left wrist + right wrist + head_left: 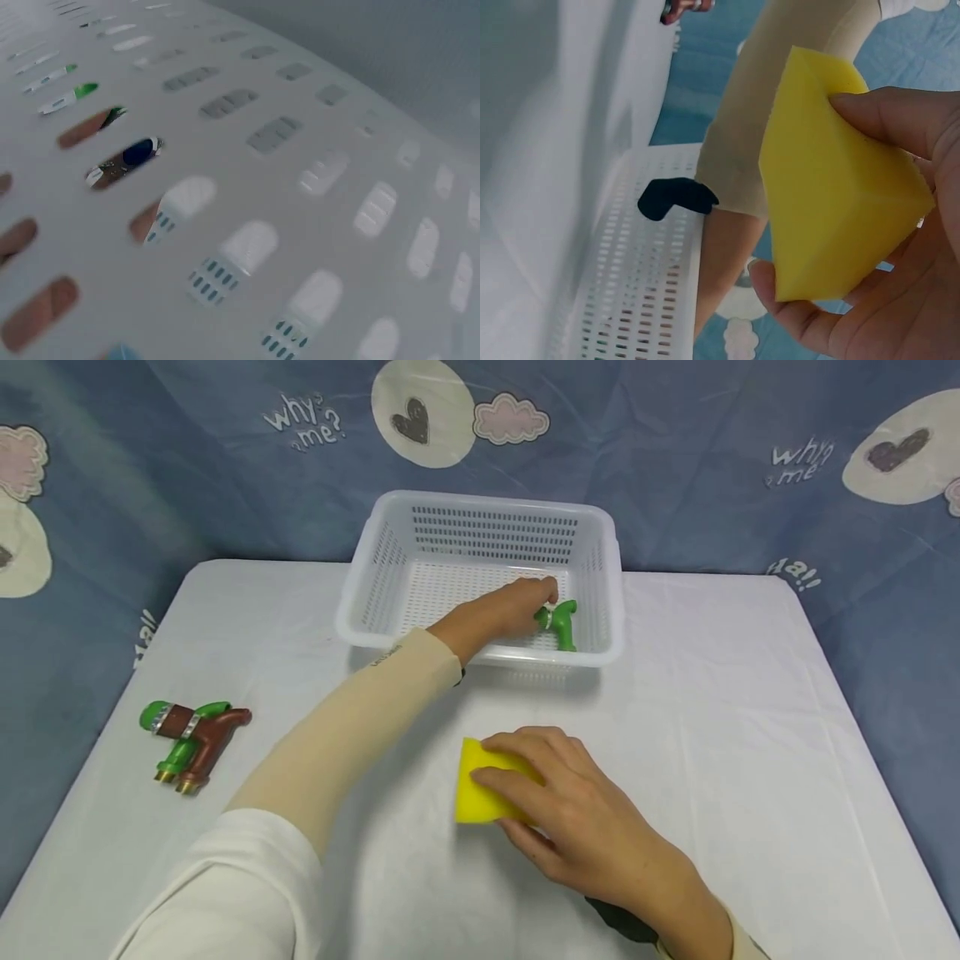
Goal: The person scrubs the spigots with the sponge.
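Observation:
My right hand point(577, 810) holds a yellow sponge point(474, 785) above the white table, thumb on one side and fingers on the other. In the right wrist view the sponge point(817, 187) is a thick block pinched between thumb and fingertips. My left hand point(502, 610) reaches over the near rim into the white plastic basket point(480, 502). Its curled fingers grip a green tap point(564, 625), partly hidden under the hand. Through the slots of the basket wall point(225, 165), the left wrist view shows only bits of fingers and green.
Two more taps, a brown one point(213, 747) and a green one point(180, 756), lie together at the table's left, with brass ends. The basket stands at the back of the white table point(712, 710), before a blue printed cloth point(675, 460).

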Demonstrator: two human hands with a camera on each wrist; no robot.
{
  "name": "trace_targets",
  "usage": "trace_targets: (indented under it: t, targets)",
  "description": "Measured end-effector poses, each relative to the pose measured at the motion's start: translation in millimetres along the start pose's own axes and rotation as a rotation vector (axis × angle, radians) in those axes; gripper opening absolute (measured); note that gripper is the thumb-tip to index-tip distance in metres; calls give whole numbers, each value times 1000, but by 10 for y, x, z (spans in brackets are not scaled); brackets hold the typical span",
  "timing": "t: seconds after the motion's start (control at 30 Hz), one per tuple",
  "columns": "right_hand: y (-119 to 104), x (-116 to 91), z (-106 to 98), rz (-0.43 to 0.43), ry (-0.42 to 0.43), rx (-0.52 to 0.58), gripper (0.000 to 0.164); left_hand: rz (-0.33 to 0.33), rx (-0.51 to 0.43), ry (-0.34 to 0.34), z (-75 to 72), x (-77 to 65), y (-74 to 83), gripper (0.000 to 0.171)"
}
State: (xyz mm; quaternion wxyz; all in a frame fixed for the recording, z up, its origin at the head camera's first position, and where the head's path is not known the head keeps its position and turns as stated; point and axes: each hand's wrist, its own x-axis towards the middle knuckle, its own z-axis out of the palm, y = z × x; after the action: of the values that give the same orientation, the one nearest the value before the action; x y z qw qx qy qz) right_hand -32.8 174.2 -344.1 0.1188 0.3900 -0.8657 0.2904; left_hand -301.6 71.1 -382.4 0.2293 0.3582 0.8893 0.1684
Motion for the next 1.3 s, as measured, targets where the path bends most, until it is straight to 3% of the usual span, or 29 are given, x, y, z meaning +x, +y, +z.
trace_targets:
  t: [0.13,0.3,0.4,0.5,0.67,0.8,0.87,0.97,1.03,1.13,1.2,1.3]
  targets:
    - [-14,-6,-8,20,-11,0,48,-3,-1,37,21,-10,16,46]
    - [-14,3,-15,-15,20,-13,52,-28,12,34,-32,-58,33,57]
    - [-27,7,-10,-16,18,-7,52,-51,32,12,-144,-170,33,58]
    - [-51,3,-26,15,-2,5,49,-54,49,28,-297,-380,30,54]
    - [-82,-3,-79,80,-28,26,50,-106,33,73,-476,-993,-13,47]
    - [-84,-19,-115,114,-22,36,54,-157,-6,93,-423,-1507,-73,48]
    - [-94,-20,-116,122,-17,36,54,-159,-17,163,-324,-1736,-131,50]
    - [-100,-30,-103,120,3,35,50,-165,-30,351,-137,-2057,-232,50]
    - [-100,-31,-88,110,24,40,47,-175,-39,487,-4,-2294,-342,51]
    - [-99,-18,-58,91,45,43,46,-222,-46,618,154,-2713,-582,50]
    - [-107,-1,-40,81,50,44,47,-259,-24,647,210,-3012,-787,51]
    - [-122,31,-22,63,56,36,47,-312,32,624,237,-3462,-1100,58]
